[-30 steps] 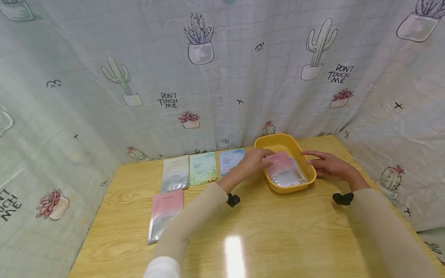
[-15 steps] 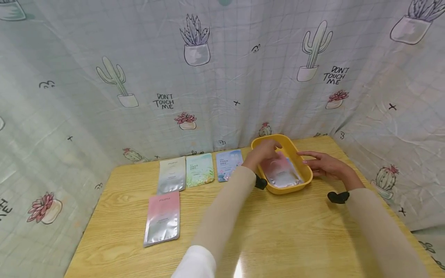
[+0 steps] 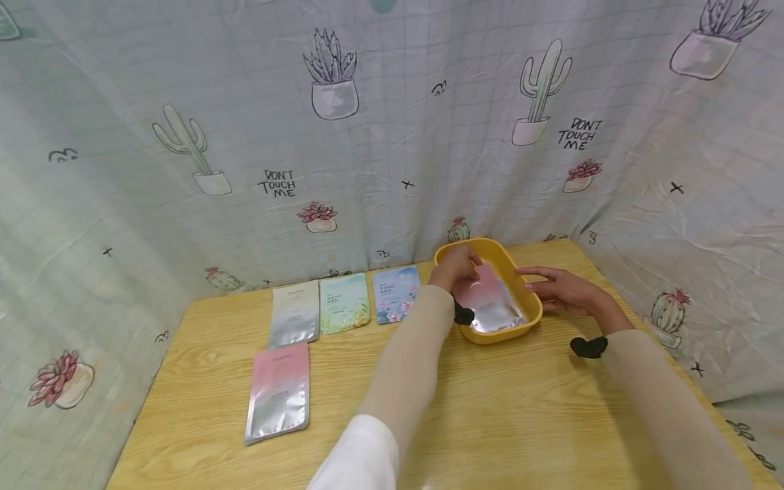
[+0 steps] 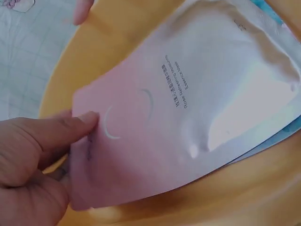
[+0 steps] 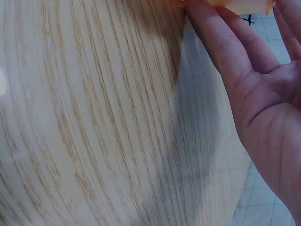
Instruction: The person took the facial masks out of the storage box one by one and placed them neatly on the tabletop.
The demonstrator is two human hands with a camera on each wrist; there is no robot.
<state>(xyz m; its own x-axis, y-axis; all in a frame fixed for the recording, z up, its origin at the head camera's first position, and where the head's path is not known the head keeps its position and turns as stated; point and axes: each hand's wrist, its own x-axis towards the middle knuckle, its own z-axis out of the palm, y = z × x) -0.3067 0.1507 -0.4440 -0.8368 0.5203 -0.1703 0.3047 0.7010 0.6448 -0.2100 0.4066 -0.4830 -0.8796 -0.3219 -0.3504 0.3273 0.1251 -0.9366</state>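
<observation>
Placing step: the left hand (image 4: pixel 33 160) pinches the pink sachet's (image 4: pixel 188 99) corner inside the yellow tray (image 3: pixel 525 321) — release seemingly comes next — while the right hand (image 3: pixel 560 289), fingers straight, steadies the tray's rim on the tabletop (image 3: pixel 502 408).

Pink sachet (image 4: pixel 188 108) looked like smooth foil-plastic film, satin going to mirror-silver at one end; yellow tray (image 3: pixel 511 260) was smooth matt plastic, table (image 3: pixel 490 408) was glossy varnished wood grain, far curtain (image 3: pixel 392 136) was creased matt printed cloth.
</observation>
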